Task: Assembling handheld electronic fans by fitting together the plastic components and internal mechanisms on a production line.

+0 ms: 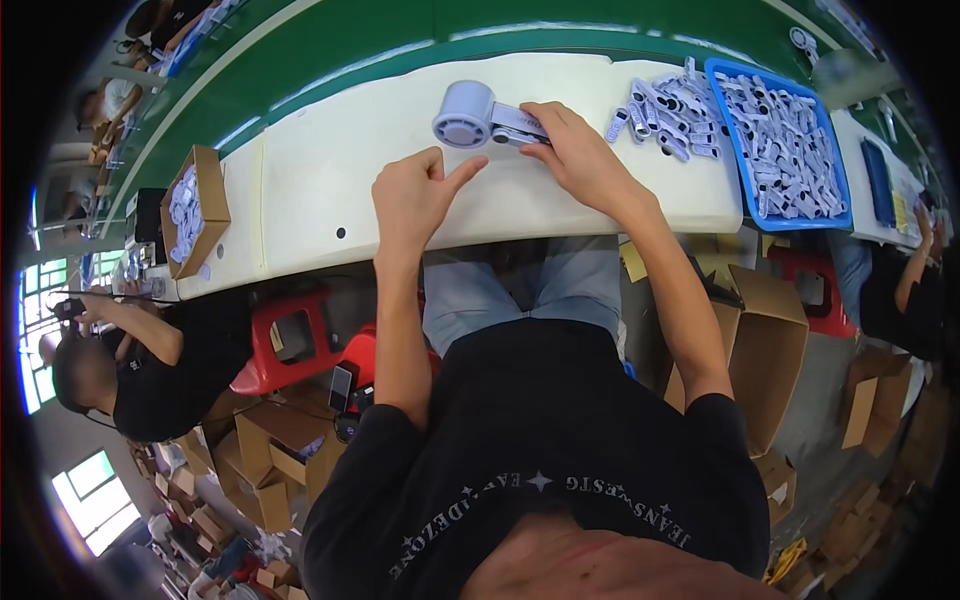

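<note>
A light lilac handheld fan (467, 115) with a round, vented head is held above the white table. My right hand (578, 155) is closed around its handle, thumb below and fingers over the top. The fan's head points toward the left, away from that hand. Just below the head is my left hand (412, 195), apart from the fan. Its thumb stretches out to the right while the other fingers bend inward, and I see nothing held in it. The fingertips of this hand are partly hidden.
A pile of small lilac-and-black parts (680, 115) lies on the white table (330, 150). Beside it, a blue tray (745, 165) is full of similar parts. A cardboard box (210, 215) stands at the left end. People sit on both sides; red stools (285, 340) and open cartons (770, 350) crowd the floor.
</note>
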A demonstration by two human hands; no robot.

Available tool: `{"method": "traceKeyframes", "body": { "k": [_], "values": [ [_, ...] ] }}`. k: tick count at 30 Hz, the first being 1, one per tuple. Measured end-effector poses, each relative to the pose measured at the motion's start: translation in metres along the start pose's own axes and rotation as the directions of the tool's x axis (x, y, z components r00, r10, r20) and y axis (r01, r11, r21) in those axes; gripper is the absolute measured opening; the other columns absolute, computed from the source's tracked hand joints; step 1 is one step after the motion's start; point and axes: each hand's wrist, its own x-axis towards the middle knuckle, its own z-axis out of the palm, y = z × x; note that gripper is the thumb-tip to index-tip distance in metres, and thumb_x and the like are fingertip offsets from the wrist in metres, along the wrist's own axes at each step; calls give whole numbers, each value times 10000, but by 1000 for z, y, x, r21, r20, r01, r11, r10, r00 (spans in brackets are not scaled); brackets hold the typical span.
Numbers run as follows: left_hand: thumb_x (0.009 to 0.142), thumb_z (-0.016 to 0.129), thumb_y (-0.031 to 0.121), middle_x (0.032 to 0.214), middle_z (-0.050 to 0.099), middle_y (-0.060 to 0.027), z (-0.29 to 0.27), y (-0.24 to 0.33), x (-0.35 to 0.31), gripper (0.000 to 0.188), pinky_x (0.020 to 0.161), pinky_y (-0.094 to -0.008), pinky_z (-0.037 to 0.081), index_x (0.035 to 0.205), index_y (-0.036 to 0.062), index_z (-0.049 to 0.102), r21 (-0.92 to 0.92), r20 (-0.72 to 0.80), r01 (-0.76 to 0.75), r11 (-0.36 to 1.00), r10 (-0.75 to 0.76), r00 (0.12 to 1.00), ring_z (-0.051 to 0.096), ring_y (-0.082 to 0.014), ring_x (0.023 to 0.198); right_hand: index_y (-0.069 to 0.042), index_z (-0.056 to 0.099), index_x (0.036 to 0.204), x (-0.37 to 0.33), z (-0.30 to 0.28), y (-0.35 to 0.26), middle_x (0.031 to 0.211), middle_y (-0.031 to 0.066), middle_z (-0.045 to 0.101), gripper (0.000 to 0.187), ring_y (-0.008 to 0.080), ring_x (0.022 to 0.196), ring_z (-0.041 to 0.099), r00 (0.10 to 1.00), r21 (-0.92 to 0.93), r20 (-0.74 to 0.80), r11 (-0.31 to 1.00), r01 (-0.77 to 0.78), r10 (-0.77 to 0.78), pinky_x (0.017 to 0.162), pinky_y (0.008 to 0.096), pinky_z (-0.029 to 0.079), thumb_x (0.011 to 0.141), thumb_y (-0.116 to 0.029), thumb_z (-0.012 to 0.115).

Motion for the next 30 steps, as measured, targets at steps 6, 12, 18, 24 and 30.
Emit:
{"method": "traceKeyframes", "body": {
  "k": [6, 12, 18, 24, 30],
  "values": [
    [731, 767, 325, 1039, 609, -123, 26, -20, 41, 469, 921, -371, 395, 1087, 73, 594, 432, -569, -661, 614, 754, 329, 564, -210, 1020, 9, 504, 1204, -4, 14, 12, 1129, 169, 571, 421, 319, 1031, 541, 986, -195, 5, 967, 167, -169, 902, 392, 429, 816, -79, 642],
    [718, 756, 270, 1041, 607, -125, 42, -12, 74, 448, 965, -407, 389, 1053, 30, 582, 532, -278, -704, 471, 882, 380, 551, -290, 1025, 14, 492, 1232, -6, 16, 16, 1156, 159, 574, 468, 321, 1056, 532, 986, -181, -30, 971, 154, -162, 910, 394, 431, 797, -49, 650],
    [743, 731, 222, 1044, 607, -131, 50, -10, 70, 403, 987, -410, 376, 1048, 12, 574, 545, -296, -649, 531, 846, 444, 549, -289, 1045, 18, 500, 1214, -4, 19, 20, 1125, 163, 587, 458, 326, 1040, 538, 978, -191, -41, 962, 195, -206, 904, 394, 435, 789, -57, 652],
    [764, 710, 207, 1017, 616, -135, 39, -8, 76, 373, 1000, -407, 363, 1041, 4, 563, 573, -267, -680, 457, 889, 373, 553, -285, 1049, 31, 503, 1201, 5, 5, 19, 1132, 190, 582, 452, 358, 1050, 542, 989, -195, 58, 971, 142, -133, 920, 413, 435, 787, -59, 662],
    [775, 706, 201, 1136, 584, -157, 14, 26, 116, 454, 1028, -425, 335, 1138, -9, 532, 508, -407, -731, 456, 875, 263, 510, -287, 1144, -4, 531, 1101, 69, -34, 47, 1062, 179, 596, 369, 360, 1023, 552, 983, -274, -3, 945, 177, -185, 888, 432, 441, 776, -111, 670]
  ]
}}
